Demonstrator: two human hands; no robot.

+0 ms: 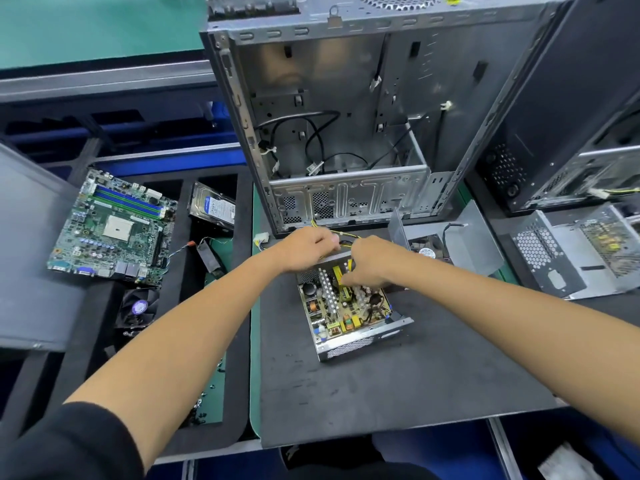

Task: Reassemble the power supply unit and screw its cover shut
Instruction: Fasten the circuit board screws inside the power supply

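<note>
Right hand [372, 261]: fingers [349, 279] curled down onto the board [341, 306], seemingly pressing it; no clear grip visible. Left hand [306, 245]: fingers closed over the wire bundle [343, 237] at the far edge of the tray [349, 348]. The board sits in the open tray directly beneath both hands, on the counter [398, 382]. The cover [460, 237] lies just beyond the right hand, unfitted. Judgement: seat the board flat, route wires clear of the rim before closing, or they will pinch.
</note>
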